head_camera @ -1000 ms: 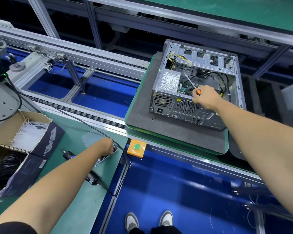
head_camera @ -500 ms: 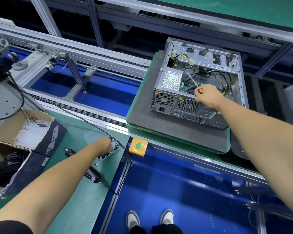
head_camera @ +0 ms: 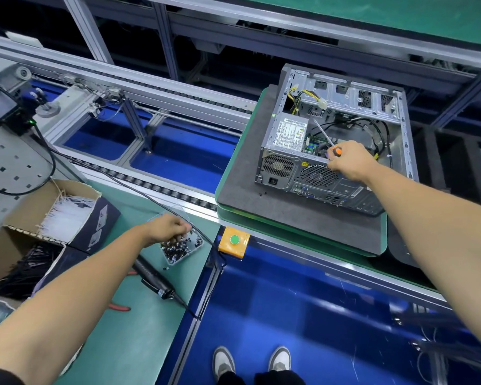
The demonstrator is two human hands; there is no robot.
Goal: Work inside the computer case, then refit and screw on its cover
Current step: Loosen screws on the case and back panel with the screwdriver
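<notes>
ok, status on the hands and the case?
Left hand picking in screw tray. Right hand holds screwdriver at open computer case. Cover not fitted.

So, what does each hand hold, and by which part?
Right hand: orange-handled metal screwdriver, by its handle. Left hand: in the clear plastic screw tray; hold unclear.

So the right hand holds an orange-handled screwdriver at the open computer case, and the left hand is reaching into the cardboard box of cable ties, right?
Not quite. In the head view the left hand reaches into the clear tray of screws, not the cardboard box. The right hand does hold the orange-handled screwdriver at the open computer case.
</notes>
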